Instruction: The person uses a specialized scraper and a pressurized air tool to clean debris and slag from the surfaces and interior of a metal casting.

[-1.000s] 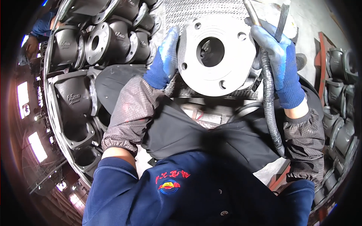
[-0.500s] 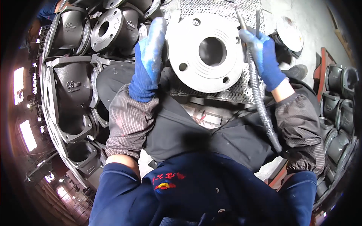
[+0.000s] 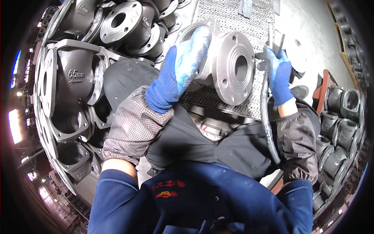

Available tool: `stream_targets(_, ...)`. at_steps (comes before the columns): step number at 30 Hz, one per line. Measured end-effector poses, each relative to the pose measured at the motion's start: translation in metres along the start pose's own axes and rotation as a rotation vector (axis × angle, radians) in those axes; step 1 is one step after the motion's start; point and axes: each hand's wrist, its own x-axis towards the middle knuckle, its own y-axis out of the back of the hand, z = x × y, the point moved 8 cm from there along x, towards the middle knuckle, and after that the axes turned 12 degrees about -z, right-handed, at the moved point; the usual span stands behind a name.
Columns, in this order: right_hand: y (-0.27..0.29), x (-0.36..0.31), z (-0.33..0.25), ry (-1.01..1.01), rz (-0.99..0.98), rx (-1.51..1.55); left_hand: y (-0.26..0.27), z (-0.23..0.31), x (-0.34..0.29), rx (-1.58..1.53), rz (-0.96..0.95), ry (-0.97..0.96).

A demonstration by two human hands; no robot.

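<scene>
A grey cast-metal valve body (image 3: 235, 68) sits tilted on its side. Its round flange, with a central bore and bolt holes, faces right and toward me. My left hand (image 3: 185, 64), in a blue glove, holds its left side, fingers together along the far opening's rim; the thumb is hidden. To the right of the flange, my gloved right hand (image 3: 279, 74) is closed around a slim tool with thin dark rods sticking out beyond it. A ribbed grey hose (image 3: 266, 113) runs from that hand down toward my right forearm. The tool's kind does not show clearly.
Under the valve body is a textured metal plate bench (image 3: 230, 17). Several similar castings (image 3: 76, 74) are stacked at my left, close to my knee. More castings (image 3: 344, 130) stand at the right behind a red frame edge (image 3: 324, 91). My legs straddle the bench's near end.
The valve body has turned from flange facing up to lying tilted, its side and far opening now showing. My left hand moved right with it. My right hand shifted slightly right and down.
</scene>
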Motion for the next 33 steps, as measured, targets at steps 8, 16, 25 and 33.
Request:
stream_targets(8, -0.042, -0.067, -0.012, 0.079, -0.121, 0.196, -0.015, -0.005, -0.002, -0.266, -0.030, 0.086)
stream_targets(16, 0.003, -0.058, 0.024, 0.187, 0.079, 0.103, 0.040, -0.067, -0.018, -0.293, 0.409, 0.216)
stream_targets(25, 0.038, -0.048, 0.073, 0.020, 0.163, 0.018, -0.047, -0.121, -0.003, -0.153, 0.066, 0.234)
stream_targets(33, 0.041, -0.027, 0.072, -0.080, 0.181, 0.135, -0.047, -0.087, 0.035, -0.015, -0.011, 0.219)
